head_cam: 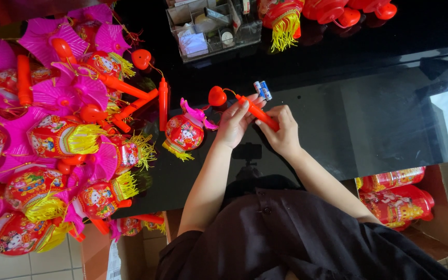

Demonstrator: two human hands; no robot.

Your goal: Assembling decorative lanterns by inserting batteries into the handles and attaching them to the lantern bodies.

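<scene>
Nearest you, btm right, a cardboard box (442,228) sits on the tiled floor w/ red lantern bodies (397,199) packed inside.

Up on the black glossy table (369,114), both yr hands meet at centre on one orange handle stick (257,112). It runs diagonally, upper-left to lower-right, between them. Yr left hand (234,122) is closed round the upper end, fingers curled over it, thumb side underneath. Yr right hand (283,132) grips the lower end, fingers wrapped on top, so the mid part of the stick shows in the gap betw the two. A thin cord leads off the stick's top end to a small red heart (217,96), just up-left of yr left hand.

Just left of that hand, a red lantern (184,132) w/ pink fins and yellow fringe lies on the table, near but not touching yr fingers. Just beyond yr fingertips, two small batteries (262,89) lie side by side, blue and white.

Further left, a big pile of finished lanterns (58,135), pink, red and yellow, covers the table's left side, w/ loose orange sticks among them.

Far edge: a clear plastic organiser (211,28) w/ small bits inside, and more red lantern parts (333,13) to its right.
</scene>
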